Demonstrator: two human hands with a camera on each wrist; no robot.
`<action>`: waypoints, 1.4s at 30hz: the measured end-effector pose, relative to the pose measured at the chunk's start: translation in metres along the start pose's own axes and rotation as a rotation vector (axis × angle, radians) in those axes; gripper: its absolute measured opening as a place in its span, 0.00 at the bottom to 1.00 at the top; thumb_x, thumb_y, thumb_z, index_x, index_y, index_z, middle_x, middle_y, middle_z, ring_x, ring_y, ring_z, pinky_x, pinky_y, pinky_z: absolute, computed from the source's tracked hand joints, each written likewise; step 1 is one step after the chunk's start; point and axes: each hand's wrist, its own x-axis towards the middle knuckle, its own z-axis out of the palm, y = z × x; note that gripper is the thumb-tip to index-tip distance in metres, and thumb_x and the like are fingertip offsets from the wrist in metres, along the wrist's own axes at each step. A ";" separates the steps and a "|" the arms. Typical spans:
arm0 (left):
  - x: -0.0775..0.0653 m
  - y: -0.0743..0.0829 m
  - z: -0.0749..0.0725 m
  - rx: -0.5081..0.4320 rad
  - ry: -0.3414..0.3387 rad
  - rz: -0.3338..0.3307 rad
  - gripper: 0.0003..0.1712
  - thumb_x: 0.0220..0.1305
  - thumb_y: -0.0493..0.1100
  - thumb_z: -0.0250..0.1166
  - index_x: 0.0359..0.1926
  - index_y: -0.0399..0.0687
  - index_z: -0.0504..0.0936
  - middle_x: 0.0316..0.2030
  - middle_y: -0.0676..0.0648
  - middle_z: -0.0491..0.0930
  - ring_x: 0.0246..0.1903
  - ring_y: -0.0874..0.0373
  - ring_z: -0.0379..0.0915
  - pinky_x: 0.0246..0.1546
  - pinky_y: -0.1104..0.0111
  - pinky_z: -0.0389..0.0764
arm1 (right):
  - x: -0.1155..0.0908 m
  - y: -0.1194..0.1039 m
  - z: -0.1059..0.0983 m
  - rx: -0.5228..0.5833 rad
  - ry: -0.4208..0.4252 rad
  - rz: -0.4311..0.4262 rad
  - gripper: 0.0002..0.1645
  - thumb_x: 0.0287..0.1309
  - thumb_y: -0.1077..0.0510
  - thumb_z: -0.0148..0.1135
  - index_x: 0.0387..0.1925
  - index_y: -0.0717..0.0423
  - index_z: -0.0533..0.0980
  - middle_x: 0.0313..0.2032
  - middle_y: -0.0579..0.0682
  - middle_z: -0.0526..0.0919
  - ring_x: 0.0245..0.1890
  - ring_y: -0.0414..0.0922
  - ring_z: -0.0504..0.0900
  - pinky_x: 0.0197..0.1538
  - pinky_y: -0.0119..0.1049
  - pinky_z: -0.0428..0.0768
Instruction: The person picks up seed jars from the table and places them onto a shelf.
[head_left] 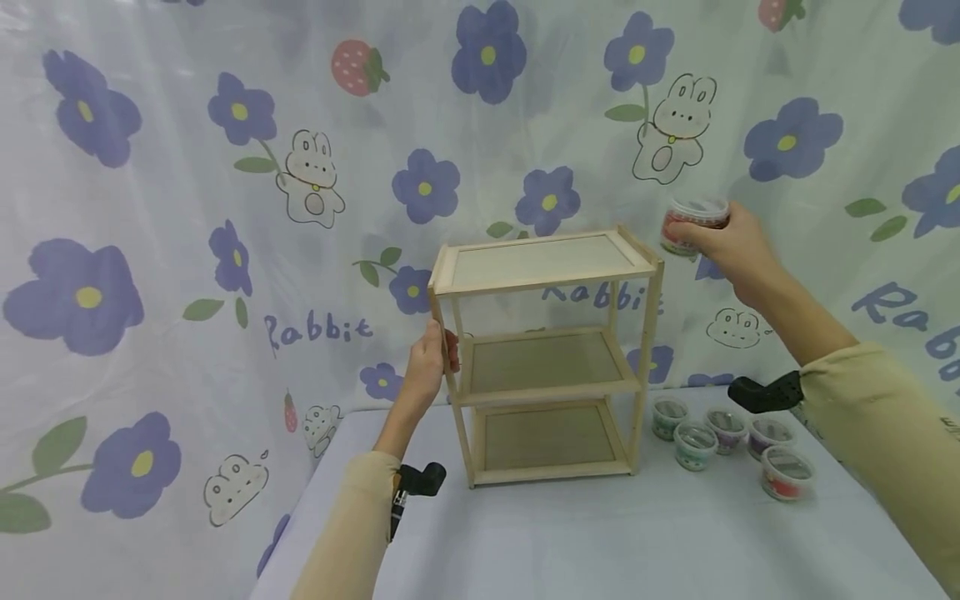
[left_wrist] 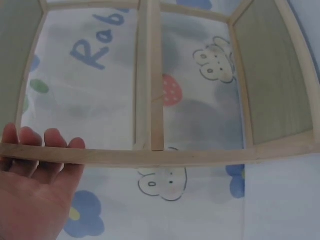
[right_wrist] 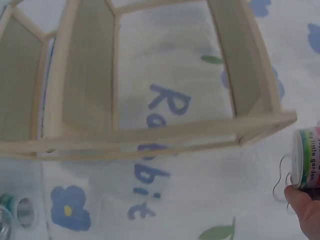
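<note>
Gripping a tub (head_left: 697, 215) between thumb and fingers, the right hand (head_left: 741, 250) holds it in the air near the top right corner of a wooden shelf (head_left: 536, 262), apart from it. The tub has a pale lid and red and green colouring, and its label reads "My little garden" in the right wrist view; what it contains cannot be told. The left hand (head_left: 427, 362) has its fingers hooked round the shelf's front left post. The shelf has 3 boards and stands upright on a white table (head_left: 562, 542). To its right, 5 lidded tubs sit close together on the table: 2 green tubs (head_left: 695, 450), 2 purple tubs (head_left: 726, 433) and 1 red tub (head_left: 787, 483), nearest the front. Their contents are too small to make out.
</note>
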 end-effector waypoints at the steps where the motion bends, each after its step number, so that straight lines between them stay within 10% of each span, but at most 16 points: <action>1: 0.001 -0.003 0.000 0.007 0.009 0.005 0.30 0.81 0.55 0.33 0.35 0.39 0.73 0.26 0.39 0.72 0.27 0.45 0.71 0.36 0.60 0.77 | 0.001 -0.006 0.004 0.005 -0.013 0.001 0.54 0.61 0.38 0.63 0.75 0.60 0.50 0.65 0.57 0.63 0.60 0.50 0.65 0.65 0.50 0.65; 18: -0.002 -0.012 0.003 0.002 0.028 0.011 0.31 0.81 0.55 0.33 0.34 0.38 0.73 0.25 0.38 0.72 0.25 0.46 0.70 0.34 0.61 0.75 | 0.020 -0.069 0.100 0.085 -0.217 -0.075 0.48 0.60 0.47 0.67 0.72 0.62 0.55 0.66 0.60 0.67 0.65 0.52 0.68 0.68 0.47 0.66; 42: 0.005 -0.009 0.006 0.042 0.041 0.034 0.31 0.81 0.55 0.33 0.33 0.40 0.73 0.26 0.31 0.71 0.28 0.33 0.69 0.34 0.60 0.73 | 0.026 -0.102 0.203 0.107 -0.280 -0.071 0.38 0.59 0.50 0.69 0.63 0.63 0.63 0.58 0.58 0.74 0.56 0.49 0.75 0.58 0.39 0.75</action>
